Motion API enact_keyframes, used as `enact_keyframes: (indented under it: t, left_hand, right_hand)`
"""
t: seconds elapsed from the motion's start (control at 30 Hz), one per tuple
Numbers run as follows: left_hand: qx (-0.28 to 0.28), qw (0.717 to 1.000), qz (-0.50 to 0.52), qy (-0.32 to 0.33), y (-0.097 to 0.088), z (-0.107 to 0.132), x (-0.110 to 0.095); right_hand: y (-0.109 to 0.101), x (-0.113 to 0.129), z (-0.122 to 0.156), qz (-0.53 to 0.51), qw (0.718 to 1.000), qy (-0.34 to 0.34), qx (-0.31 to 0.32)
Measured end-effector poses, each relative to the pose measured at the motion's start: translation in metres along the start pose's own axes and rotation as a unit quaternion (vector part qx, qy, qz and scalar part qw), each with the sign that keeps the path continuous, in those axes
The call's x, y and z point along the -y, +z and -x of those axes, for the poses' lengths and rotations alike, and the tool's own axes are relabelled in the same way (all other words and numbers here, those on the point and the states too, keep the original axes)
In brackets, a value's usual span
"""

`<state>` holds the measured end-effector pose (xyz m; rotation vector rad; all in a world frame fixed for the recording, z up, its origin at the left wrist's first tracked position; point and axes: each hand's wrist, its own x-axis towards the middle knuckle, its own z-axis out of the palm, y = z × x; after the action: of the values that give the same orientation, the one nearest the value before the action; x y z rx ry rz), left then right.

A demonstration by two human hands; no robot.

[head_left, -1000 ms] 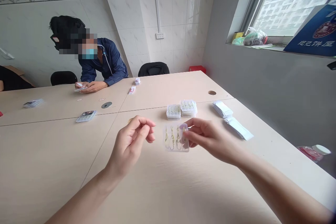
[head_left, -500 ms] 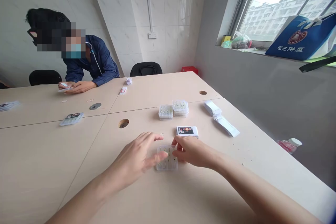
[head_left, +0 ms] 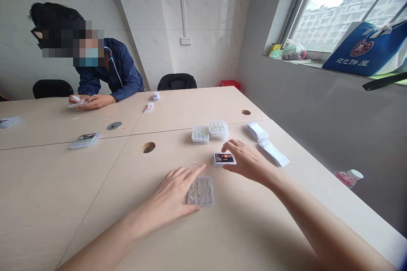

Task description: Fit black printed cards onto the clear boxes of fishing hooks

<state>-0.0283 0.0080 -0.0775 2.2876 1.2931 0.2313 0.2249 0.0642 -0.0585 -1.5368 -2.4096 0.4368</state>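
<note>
A small clear plastic tray of fish hooks (head_left: 201, 190) lies flat on the pale wooden table (head_left: 222, 237). My left hand (head_left: 173, 197) rests flat beside it, fingers stretched out and touching its left edge. My right hand (head_left: 248, 161) reaches forward to a stack of dark printed cards (head_left: 224, 159), its fingertips pinching the stack's right side. Two stacks of clear hook trays (head_left: 210, 132) stand just beyond the cards.
White paper packets (head_left: 269, 144) lie at the right. A round cable hole (head_left: 149, 147) is left of the trays. A person in a blue jacket (head_left: 108, 76) sits across at the far left handling cards. A red-capped item (head_left: 348, 176) sits by the right edge.
My right hand lowered the clear hook tray onto the table, let go and moved forward to the card stack. My left hand opened and came down flat beside the tray.
</note>
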Motion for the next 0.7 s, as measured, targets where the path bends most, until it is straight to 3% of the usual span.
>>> enact_keyframes:
  t: [0.3,0.7]
  left_hand:
    - [-0.006,1.000,-0.020,0.011,0.002,0.000,0.001]
    - [-0.029,0.999,-0.030,0.036,0.000,0.002,0.002]
  right_hand:
    - [0.025,-0.012,-0.010,-0.022,0.999,-0.048,-0.004]
    - [0.012,-0.008,-0.008,0.074,0.994,-0.081,-0.007]
